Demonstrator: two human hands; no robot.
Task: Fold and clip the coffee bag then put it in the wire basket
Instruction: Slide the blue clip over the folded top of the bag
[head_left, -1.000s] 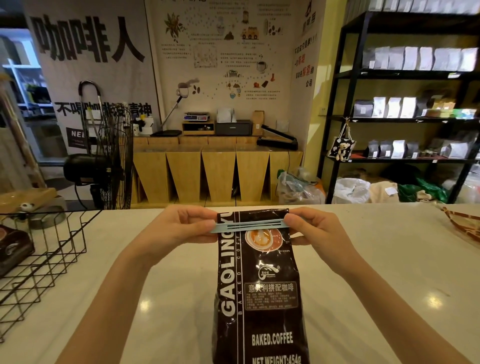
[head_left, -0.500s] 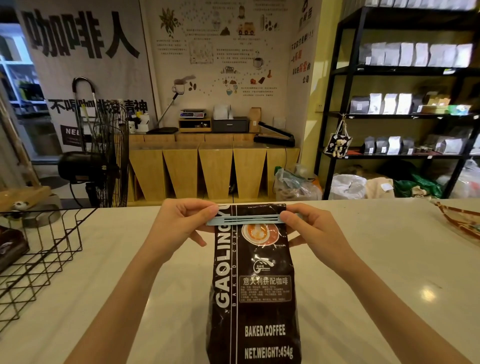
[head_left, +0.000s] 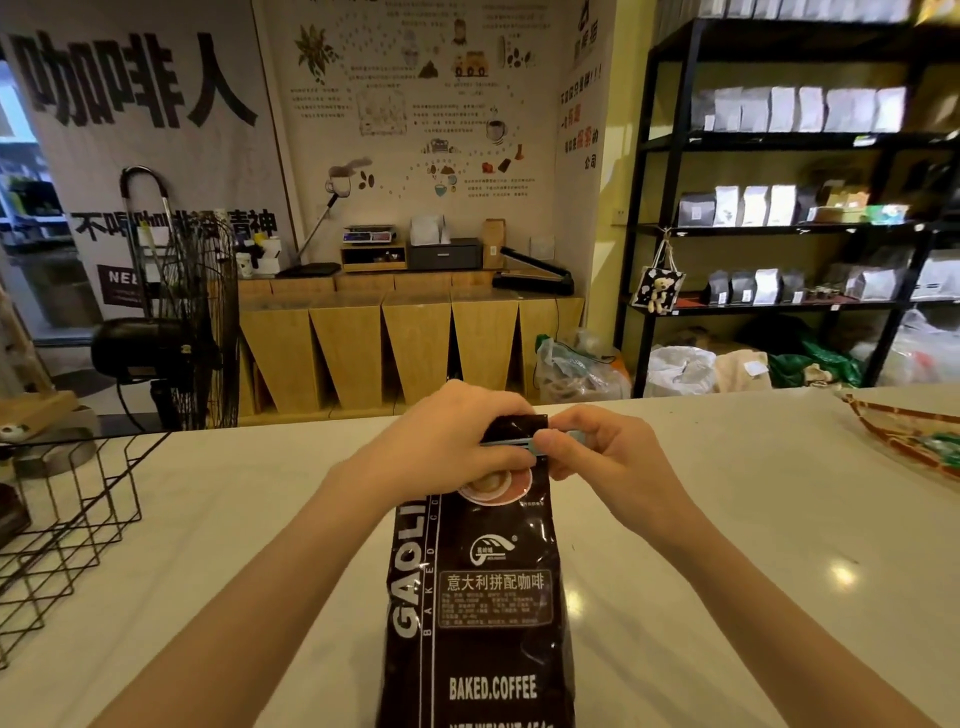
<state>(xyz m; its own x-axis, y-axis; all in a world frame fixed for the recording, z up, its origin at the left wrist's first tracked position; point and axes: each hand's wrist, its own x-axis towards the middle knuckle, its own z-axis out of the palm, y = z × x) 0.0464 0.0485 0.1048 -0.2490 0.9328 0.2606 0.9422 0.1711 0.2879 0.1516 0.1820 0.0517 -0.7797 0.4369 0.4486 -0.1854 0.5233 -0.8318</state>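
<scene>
A black coffee bag (head_left: 483, 597) lies flat on the white counter, its folded top pointing away from me. A thin light-blue clip (head_left: 511, 445) runs across that top. My left hand (head_left: 447, 441) covers the bag's top left and presses down on the clip with its fingers. My right hand (head_left: 597, 452) pinches the clip's right end between thumb and fingers. Most of the clip is hidden under both hands. The black wire basket (head_left: 67, 525) stands at the counter's left edge, well apart from the bag.
A woven tray (head_left: 914, 436) sits at the counter's far right. A dark object (head_left: 8, 512) rests inside the basket at its left. Beyond the counter stand a floor fan (head_left: 176, 317), wooden cabinets and black shelving with bags.
My left hand has moved right over the bag's top and now covers most of the clip. My right hand has closed in on the clip's right end. The camera has shifted closer.
</scene>
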